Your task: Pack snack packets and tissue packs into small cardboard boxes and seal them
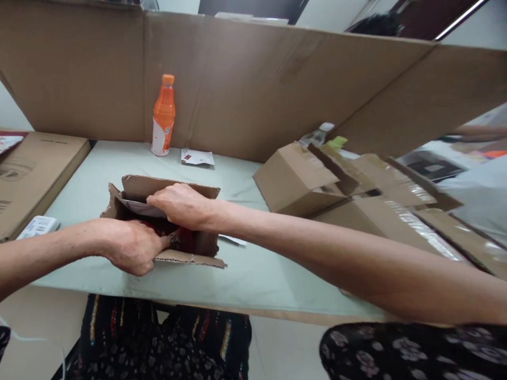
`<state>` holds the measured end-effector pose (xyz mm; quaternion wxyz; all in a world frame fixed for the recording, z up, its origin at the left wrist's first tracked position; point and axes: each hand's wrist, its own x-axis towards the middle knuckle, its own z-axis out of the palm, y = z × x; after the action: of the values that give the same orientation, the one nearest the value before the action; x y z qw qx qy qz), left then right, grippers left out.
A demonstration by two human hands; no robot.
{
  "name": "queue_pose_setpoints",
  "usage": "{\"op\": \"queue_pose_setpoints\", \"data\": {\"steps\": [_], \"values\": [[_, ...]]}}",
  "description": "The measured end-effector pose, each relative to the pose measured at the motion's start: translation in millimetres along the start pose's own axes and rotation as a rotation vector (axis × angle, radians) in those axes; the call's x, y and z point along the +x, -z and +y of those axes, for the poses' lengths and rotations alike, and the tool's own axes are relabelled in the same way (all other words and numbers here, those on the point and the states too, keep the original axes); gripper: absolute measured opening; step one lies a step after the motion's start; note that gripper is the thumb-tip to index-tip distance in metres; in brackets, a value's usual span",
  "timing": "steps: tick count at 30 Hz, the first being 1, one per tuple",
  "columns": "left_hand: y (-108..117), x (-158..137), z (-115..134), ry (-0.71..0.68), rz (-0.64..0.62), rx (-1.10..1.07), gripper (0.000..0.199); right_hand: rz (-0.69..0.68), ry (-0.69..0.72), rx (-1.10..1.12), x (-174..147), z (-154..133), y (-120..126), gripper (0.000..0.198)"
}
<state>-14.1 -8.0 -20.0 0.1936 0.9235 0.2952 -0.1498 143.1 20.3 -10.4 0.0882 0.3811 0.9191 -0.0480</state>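
Note:
An open cardboard box [168, 184] with raised, rough-edged flaps stands on the table. My left hand [137, 245] reaches over its near left side, fingers curled and partly hidden. My right hand [180, 203] is closed over the opening near the far wall, with most fingertips out of sight. Between my hands, red packaging [186, 240] shows in the dark inside of the box. A white paper [142, 207] lies along the inner far wall, beside my right hand. What either hand grips cannot be made out.
An orange drink bottle [162, 119] stands at the back by a cardboard screen [237, 79], with a small white paper [197, 157] nearby. Several open cartons [297, 177] crowd the right. On the left are a flat carton [35, 174] and a white boxy item [39, 226].

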Motion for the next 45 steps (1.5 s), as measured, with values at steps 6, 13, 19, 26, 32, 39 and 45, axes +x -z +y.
{"op": "queue_pose_setpoints", "data": {"steps": [6, 13, 19, 26, 32, 39, 45], "values": [[11, 5, 8, 0.049, -0.201, 0.097, 0.045, -0.355, -0.059, 0.074, 8, 5, -19, 0.030], [-2, 0, 12, 0.293, 0.260, 0.243, 0.029, -0.344, -0.027, 0.141, 16, 24, -21, 0.034], [1, 3, 7, 0.273, -0.008, 0.074, 0.025, -0.391, 0.185, 0.260, -8, 25, -8, 0.036], [1, 5, -6, 0.207, 0.008, 0.010, 0.035, 0.519, -0.218, 0.680, -98, 98, -8, 0.033], [4, 4, -2, 0.240, -0.059, 0.023, 0.035, -0.116, -0.313, 0.173, -88, 125, -126, 0.061], [9, 3, -2, 0.215, -0.072, 0.012, 0.035, 0.053, -0.489, 0.056, -77, 91, -181, 0.050], [7, 2, 4, 0.204, -0.039, 0.014, 0.037, 0.280, -0.703, 0.162, -116, 133, -135, 0.050]]}}
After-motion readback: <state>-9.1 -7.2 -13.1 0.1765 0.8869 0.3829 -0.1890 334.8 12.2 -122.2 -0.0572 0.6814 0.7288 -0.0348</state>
